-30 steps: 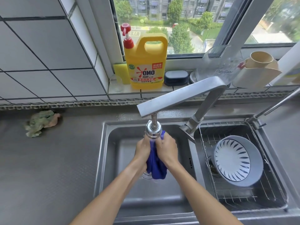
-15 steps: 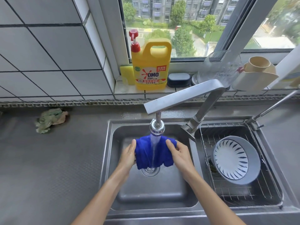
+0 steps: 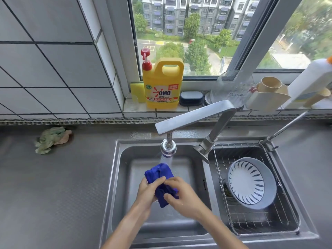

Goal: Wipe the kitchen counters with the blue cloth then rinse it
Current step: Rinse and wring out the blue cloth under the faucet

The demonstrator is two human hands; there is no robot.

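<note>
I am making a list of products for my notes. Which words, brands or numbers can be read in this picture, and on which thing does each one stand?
"OMO": in large letters on the label of the yellow detergent bottle on the windowsill.
The Chinese characters and small print on that same label: too small and blurred to read.
Faint lettering on the clear glass container behind the faucet: cannot be read with certainty.
Nothing else bears readable text.

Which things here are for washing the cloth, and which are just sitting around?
Being used: bunched blue cloth, left hand, right hand, steel tap, left sink basin.

Just sitting there: yellow detergent jug, crumpled green rag, blue-and-white patterned bowl, beige jug.
</note>
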